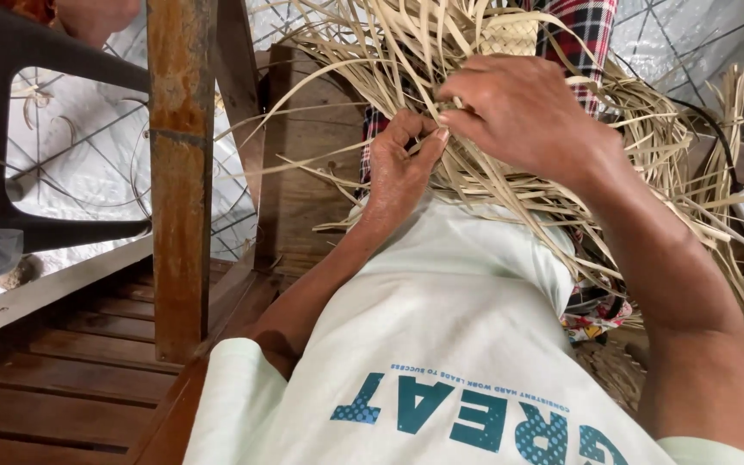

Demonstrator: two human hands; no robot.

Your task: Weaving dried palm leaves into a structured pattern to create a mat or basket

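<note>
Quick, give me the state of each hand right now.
Left hand: closed, fingers pinching pale straw strips.
Right hand: closed, fingertips gripping the same straw strips, next to the left thumb.

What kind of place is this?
Probably a home weaving spot. Both hands, left and right, plait dry straw strips beside a wooden post, on a plank floor.

Bare arms, pale green T-shirt

The person wears a pale green shirt (449,327) with short sleeves that end above the elbows, leaving both forearms uncovered. Large teal block letters run across its front, some filled with a dotted pattern, with a smaller teal line beside them. The left hand (398,164) and right hand (518,112) are without gloves, rings or a watch.
</note>
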